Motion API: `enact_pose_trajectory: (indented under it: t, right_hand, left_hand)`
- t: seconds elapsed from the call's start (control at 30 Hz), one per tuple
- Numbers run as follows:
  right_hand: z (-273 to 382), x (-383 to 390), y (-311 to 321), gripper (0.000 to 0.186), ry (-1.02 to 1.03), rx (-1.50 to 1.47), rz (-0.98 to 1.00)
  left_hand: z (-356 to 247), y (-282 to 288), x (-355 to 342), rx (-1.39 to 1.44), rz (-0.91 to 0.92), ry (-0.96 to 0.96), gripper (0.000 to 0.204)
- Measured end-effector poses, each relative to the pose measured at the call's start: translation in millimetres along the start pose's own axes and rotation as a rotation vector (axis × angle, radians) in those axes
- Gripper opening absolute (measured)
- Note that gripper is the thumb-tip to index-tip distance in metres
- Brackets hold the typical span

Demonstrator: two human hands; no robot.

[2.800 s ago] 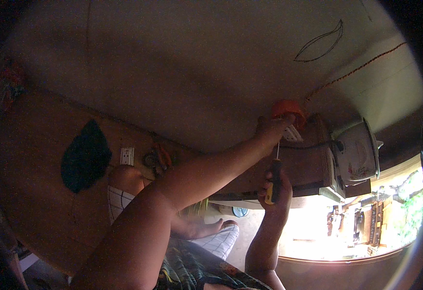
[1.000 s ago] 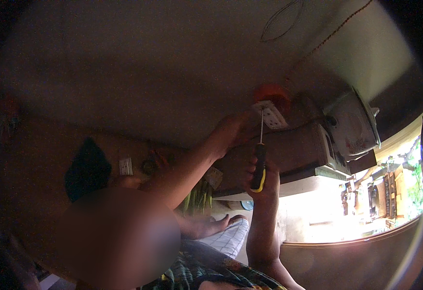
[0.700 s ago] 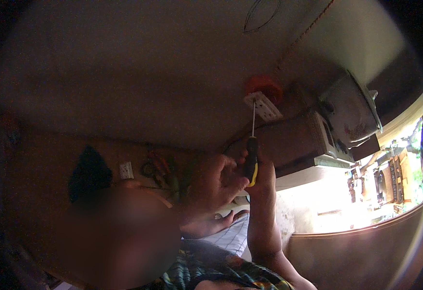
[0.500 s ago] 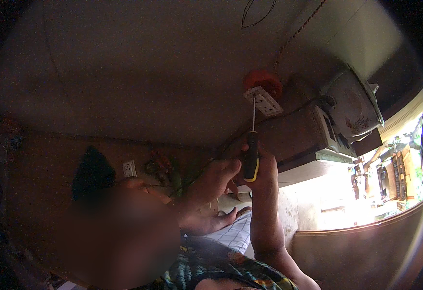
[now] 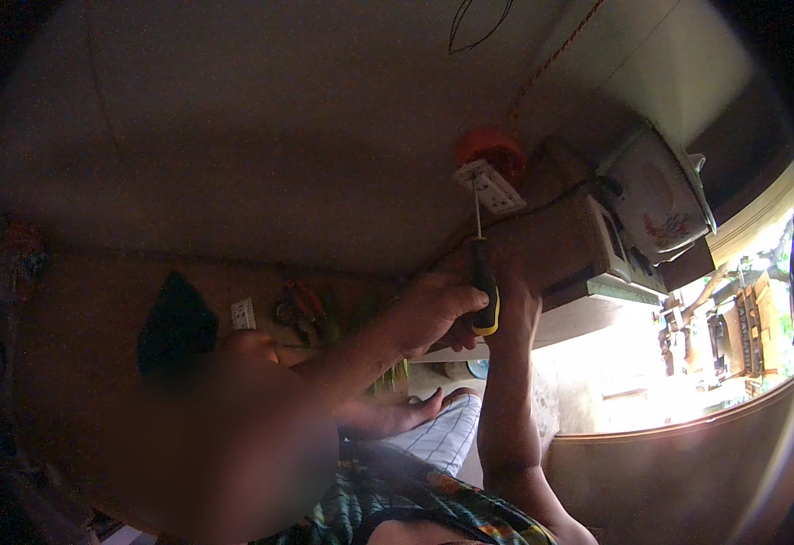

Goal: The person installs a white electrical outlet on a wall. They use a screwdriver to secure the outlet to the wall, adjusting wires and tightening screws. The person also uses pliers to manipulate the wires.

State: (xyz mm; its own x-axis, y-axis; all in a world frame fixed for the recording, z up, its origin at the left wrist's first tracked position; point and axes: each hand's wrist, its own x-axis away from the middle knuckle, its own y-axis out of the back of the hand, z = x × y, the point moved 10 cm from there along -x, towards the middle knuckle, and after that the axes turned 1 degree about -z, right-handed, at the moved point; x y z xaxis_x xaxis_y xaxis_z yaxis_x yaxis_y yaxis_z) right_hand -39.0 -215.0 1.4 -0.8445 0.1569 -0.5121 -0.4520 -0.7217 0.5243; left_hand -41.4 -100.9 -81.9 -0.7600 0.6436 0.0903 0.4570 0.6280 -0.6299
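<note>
A screwdriver (image 5: 484, 286) with a black and yellow handle points up and away, its metal shaft ending at a white socket plate (image 5: 489, 186) with several holes. My left hand (image 5: 447, 316) reaches in from the left and is closed about the lower handle, thumb across it. Close against the handle's right side is my right hand (image 5: 513, 286); its fingers curl behind the handle in deep shade and show only in part. An orange-red round thing (image 5: 490, 150) sits right behind the socket plate.
A boxy appliance (image 5: 565, 236) and a pale casing with a floral print (image 5: 660, 200) stand right of the plate. A second socket plate (image 5: 243, 314), pliers-like tools (image 5: 301, 304) and dark green cloth (image 5: 177, 318) lie left. A bare foot or hand (image 5: 401, 415) shows below.
My left hand has moved right and up, bringing its thumb onto the screwdriver handle. My right hand has shifted slightly right and up. The screwdriver's tip stays at the socket plate.
</note>
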Motion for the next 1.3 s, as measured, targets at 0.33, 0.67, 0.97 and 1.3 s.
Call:
enact_pose_trajectory:
  t: [0.33, 0.67, 0.97, 1.3]
  right_hand:
    - [82.8, 81.2, 9.5, 0.062, 0.546, 0.346, -0.042]
    - [90.7, 69.4, 19.8, 0.047, 0.599, 0.493, -0.187]
    - [62.9, 61.0, 22.3, 0.048, 0.274, 0.514, -0.146]
    - [103.5, 73.2, 4.0, 0.045, 0.535, 0.612, -0.034]
  left_hand:
    - [-19.7, -17.0, -6.3, 0.033, 0.073, -0.251, 0.027]
    - [-9.9, -0.1, -27.6, 0.012, 0.120, -0.188, 0.031]
    - [0.0, -13.3, -35.4, 0.441, 0.280, -0.131, 0.032]
    - [-3.1, -3.3, -31.0, 0.297, 0.006, -0.201, 0.033]
